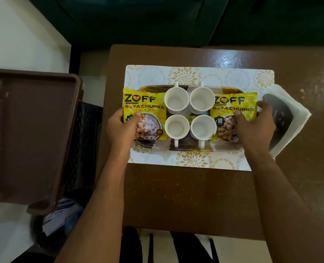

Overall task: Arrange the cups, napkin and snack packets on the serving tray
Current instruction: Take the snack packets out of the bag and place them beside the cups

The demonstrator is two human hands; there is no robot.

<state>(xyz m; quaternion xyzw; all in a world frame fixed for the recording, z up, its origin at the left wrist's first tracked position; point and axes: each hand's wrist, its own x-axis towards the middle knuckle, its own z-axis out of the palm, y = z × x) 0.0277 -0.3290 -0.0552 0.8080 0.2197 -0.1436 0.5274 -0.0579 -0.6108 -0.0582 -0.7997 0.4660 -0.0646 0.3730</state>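
Each hand grips a yellow soya-chunks packet: left hand (123,128) the left packet (144,112), right hand (256,126) the right packet (233,114). The folded white napkin (290,118) lies just right of the right hand, off the patterned oval tray (187,147).

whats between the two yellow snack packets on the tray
Four white cups in a two-by-two block, seen in the head view, with the left packet and right packet flanking them.

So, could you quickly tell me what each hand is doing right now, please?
Left hand: grips the left soya chunks packet, thumb on top.
Right hand: grips the right soya chunks packet, thumb on top.
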